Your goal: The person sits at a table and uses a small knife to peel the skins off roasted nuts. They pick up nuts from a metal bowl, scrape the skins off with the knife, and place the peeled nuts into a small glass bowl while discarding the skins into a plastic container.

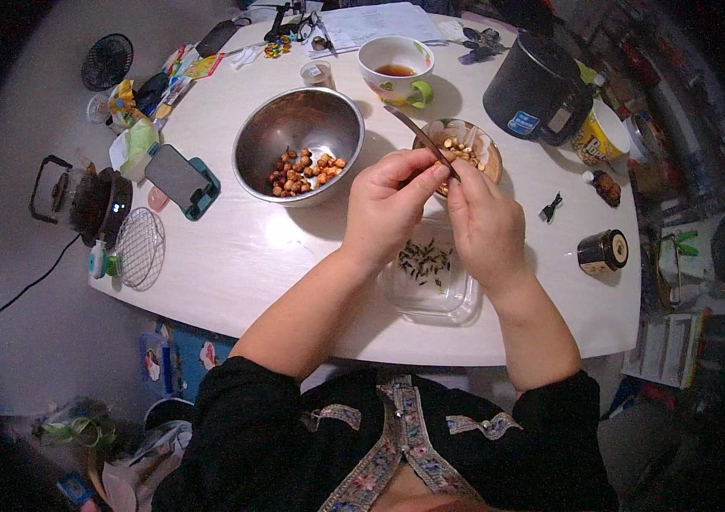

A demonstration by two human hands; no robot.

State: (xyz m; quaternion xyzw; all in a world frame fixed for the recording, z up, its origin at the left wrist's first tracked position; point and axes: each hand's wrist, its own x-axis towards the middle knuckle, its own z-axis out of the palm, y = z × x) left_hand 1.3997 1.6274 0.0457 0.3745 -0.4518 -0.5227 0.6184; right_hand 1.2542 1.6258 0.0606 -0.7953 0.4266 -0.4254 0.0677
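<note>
Both my hands meet above the table's middle, fingertips pinched close together. A slim dark knife (418, 132) slants from the upper left down to my right hand (490, 226), whose fingers close on its lower end. My left hand (388, 198) pinches right beside it; what lies between its fingertips is hidden. Partly behind the hands, a patterned bowl (490, 156) holds pale split seeds (462, 149). Below them stands a clear square container (439, 305) with small dark green slivers (425, 260). To the left, a steel bowl (251, 136) holds round brown seeds (298, 175).
A cup of dark tea (395, 55) and a small tub (317, 74) stand behind. At right are a black kettle (533, 85), a yellow tub (599, 136), a dark jar (603, 252) and a short cable (550, 208). A phone on a stand (181, 179) and a wire rack (139, 247) lie left.
</note>
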